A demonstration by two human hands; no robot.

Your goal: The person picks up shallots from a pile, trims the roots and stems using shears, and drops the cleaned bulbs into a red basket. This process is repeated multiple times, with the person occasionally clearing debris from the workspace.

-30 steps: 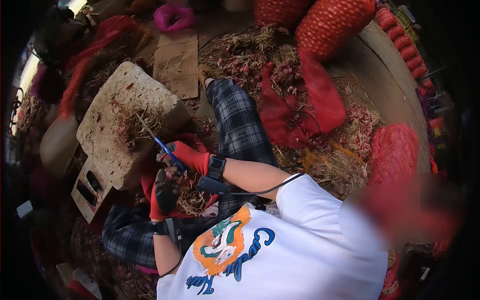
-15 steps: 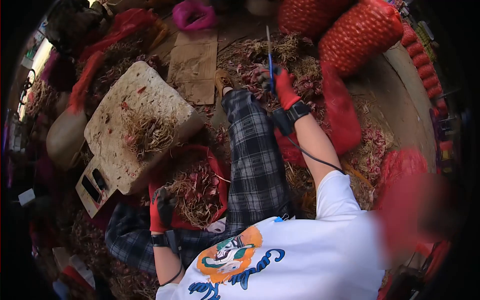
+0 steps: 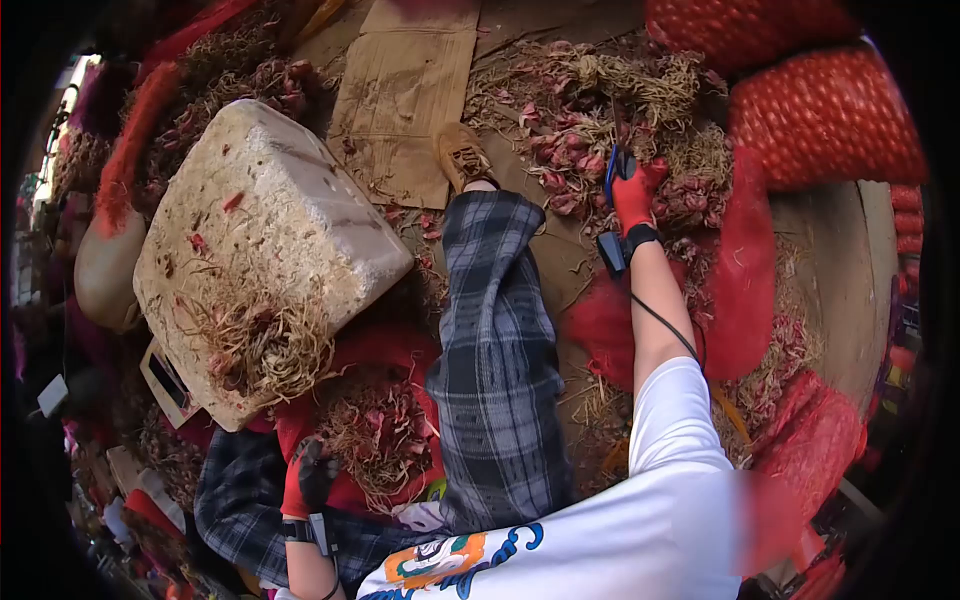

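Observation:
My right hand [image 3: 636, 192], in a red glove, reaches far forward into a pile of shallots with dry tops [image 3: 600, 130] and is closed on blue-handled scissors [image 3: 611, 170]. My left hand [image 3: 308, 478], in a red and black glove, rests low by my lap at the edge of a red cloth [image 3: 370, 360] heaped with trimmed roots and skins [image 3: 378, 430]; whether it holds anything cannot be told. A pale block [image 3: 260, 230] with cut roots on top sits in front of the left hand. My plaid-trousered leg [image 3: 495, 340] stretches between the two hands.
Filled red mesh sacks [image 3: 820, 110] lie at the upper right, and an empty red net [image 3: 740, 270] lies beside my right arm. Flattened cardboard [image 3: 405, 90] covers the floor ahead. More shallots and straw [image 3: 230, 80] are heaped at the upper left.
My right hand has swung with the scissors from the block at my lap out to the shallot pile on the right. The view has tilted forward. My left hand stayed by the red cloth.

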